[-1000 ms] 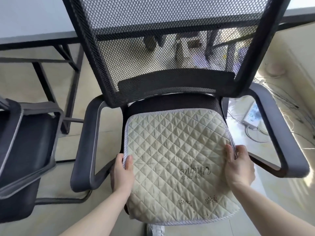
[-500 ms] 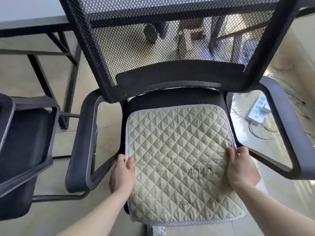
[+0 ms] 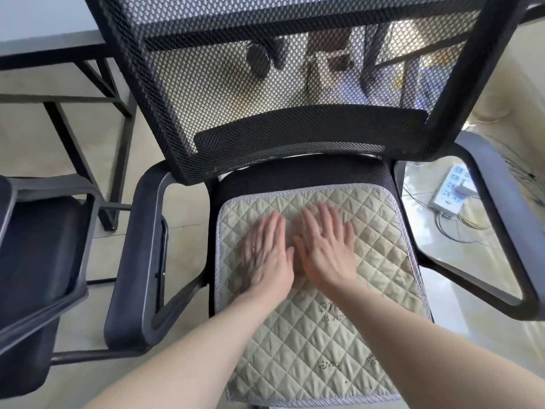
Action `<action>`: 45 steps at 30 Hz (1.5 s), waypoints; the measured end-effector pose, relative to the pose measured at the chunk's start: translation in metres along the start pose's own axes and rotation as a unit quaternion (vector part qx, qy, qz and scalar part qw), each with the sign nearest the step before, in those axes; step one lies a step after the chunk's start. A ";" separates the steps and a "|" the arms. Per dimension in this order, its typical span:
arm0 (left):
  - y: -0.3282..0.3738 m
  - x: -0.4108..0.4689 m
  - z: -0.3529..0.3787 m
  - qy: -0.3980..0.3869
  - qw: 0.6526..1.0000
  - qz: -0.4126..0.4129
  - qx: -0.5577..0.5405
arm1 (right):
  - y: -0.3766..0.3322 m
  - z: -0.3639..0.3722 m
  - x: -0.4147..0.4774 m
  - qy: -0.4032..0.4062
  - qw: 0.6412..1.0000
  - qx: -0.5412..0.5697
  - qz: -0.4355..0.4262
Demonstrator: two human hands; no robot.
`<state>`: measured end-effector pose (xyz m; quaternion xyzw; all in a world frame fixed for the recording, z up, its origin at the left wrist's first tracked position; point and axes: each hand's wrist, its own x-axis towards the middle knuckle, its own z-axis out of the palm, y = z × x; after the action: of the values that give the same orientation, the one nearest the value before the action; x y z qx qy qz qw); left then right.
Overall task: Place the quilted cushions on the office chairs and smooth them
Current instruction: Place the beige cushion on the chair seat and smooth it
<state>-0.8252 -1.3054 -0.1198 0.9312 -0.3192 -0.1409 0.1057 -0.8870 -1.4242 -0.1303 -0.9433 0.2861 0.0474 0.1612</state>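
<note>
A pale green quilted cushion (image 3: 380, 255) with a grey striped border lies flat on the seat of a black mesh office chair (image 3: 295, 137). It covers most of the seat, and a strip of black seat shows behind it. My left hand (image 3: 265, 255) and my right hand (image 3: 327, 246) rest palm-down side by side on the cushion's middle, fingers spread and pointing toward the backrest. The left hand is blurred. Embroidered lettering shows on the cushion just below my right wrist.
A second black office chair (image 3: 38, 261) without a cushion stands close on the left. Behind it are the black legs of a desk (image 3: 88, 93). On the floor to the right lie a white power strip (image 3: 451, 190) and loose cables.
Both hands let go of the cushion's side edges and moved inward onto its middle, now flat. The cushion sits further back on the seat.
</note>
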 end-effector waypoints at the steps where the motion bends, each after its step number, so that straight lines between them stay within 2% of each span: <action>1: -0.002 0.003 0.004 -0.016 1.000 0.008 0.021 | 0.002 0.004 0.000 -0.014 1.000 -0.012 -0.007; 7: -0.064 -0.006 0.010 -0.037 0.994 -0.005 0.099 | 0.065 0.002 -0.019 -0.004 0.997 -0.065 0.046; 12: -0.091 -0.023 0.003 -0.035 0.995 -0.026 0.093 | 0.112 -0.011 -0.033 -0.002 0.992 -0.049 0.119; 15: -0.076 -0.022 0.000 -0.031 0.994 -0.038 0.096 | 0.105 -0.013 -0.033 0.009 0.991 -0.042 0.130; 17: -0.055 -0.024 0.000 -0.023 0.995 -0.016 0.091 | 0.085 -0.011 -0.034 0.024 0.990 -0.037 0.131; 21: -0.009 -0.039 0.016 -0.025 0.998 0.042 0.044 | 0.036 0.004 -0.051 0.007 0.998 -0.016 0.054; 24: 0.004 -0.056 0.033 -0.031 0.997 0.043 0.051 | 0.021 0.019 -0.070 -0.015 1.000 -0.019 0.013; 29: -0.033 -0.084 0.042 -0.033 0.996 0.028 0.081 | 0.052 0.022 -0.097 -0.010 0.999 -0.033 0.039; 36: -0.080 -0.117 0.030 -0.025 0.993 -0.064 0.094 | 0.122 0.006 -0.124 -0.004 0.988 -0.034 0.151; 41: -0.054 -0.124 0.026 -0.023 0.994 -0.092 0.062 | 0.118 0.004 -0.130 0.006 0.985 -0.010 0.170; 45: -0.016 -0.138 0.029 -0.032 0.996 -0.063 0.054 | 0.082 0.010 -0.153 0.017 0.993 -0.022 0.115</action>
<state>-0.9299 -1.2098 -0.1253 0.9489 -0.2700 -0.1593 0.0358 -1.0595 -1.4051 -0.1343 -0.9082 0.3941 0.0563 0.1291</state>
